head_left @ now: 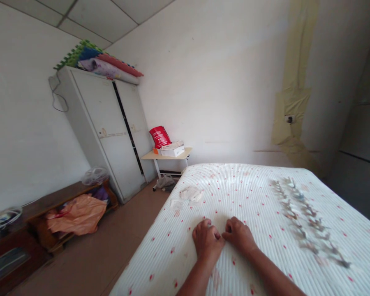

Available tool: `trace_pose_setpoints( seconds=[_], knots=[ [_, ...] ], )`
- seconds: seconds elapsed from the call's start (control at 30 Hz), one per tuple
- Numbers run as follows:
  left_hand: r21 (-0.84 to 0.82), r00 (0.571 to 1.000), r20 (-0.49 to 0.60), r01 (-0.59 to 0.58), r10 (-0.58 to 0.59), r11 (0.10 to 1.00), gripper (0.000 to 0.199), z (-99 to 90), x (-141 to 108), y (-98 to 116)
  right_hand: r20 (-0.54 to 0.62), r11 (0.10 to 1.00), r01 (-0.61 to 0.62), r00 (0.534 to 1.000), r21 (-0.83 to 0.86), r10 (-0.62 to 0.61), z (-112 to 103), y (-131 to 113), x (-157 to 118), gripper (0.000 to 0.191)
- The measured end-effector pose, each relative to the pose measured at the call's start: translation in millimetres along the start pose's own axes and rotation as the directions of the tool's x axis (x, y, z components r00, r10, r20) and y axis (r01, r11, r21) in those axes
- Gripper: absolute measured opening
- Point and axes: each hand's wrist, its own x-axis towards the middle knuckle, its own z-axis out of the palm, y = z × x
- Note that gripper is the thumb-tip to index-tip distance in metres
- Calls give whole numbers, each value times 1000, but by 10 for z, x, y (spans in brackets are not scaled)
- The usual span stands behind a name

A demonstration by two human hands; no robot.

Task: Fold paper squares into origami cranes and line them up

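Note:
Low over the bed, my left hand [207, 239] has its fingers curled inward, and a tiny pale bit shows at its fingertips. Close beside it on the right, my right hand [239, 235] is closed too, thumb and fingers pinched together. What either hand holds, if anything, is hidden or too small to name. Beyond my left hand lie several thin, pale paper pieces with faint print [191, 193]. To the right of my right hand, small whitish and brownish twisted-looking objects [305, 213] lie in two long rows, blurred.
The bed [228, 197] has a white ribbed cover with red dots. Behind it stands a small table [148, 156] bearing a red bag [160, 137] and a white box [173, 151]. A grey cabinet [111, 123] and a low wooden bench [61, 193] are at left.

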Motion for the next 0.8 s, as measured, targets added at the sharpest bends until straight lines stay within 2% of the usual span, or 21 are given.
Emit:
trace_pose_setpoints(
  seconds=[0.2,0.47,0.8],
  knots=[
    [-36,1000,-30,7,-8,999,4,36,9,-25,-6,1000,12,1000,11,-12,16,20,12,2],
    [-40,999,22,25,-24,999,6,-11,13,0,7,997,27,1000,67,-28,17,81,29,4],
    [-56,999,28,36,-34,998,6,-29,7,19,68,983,17,997,183,-30,-57,156,75,6]
  ],
)
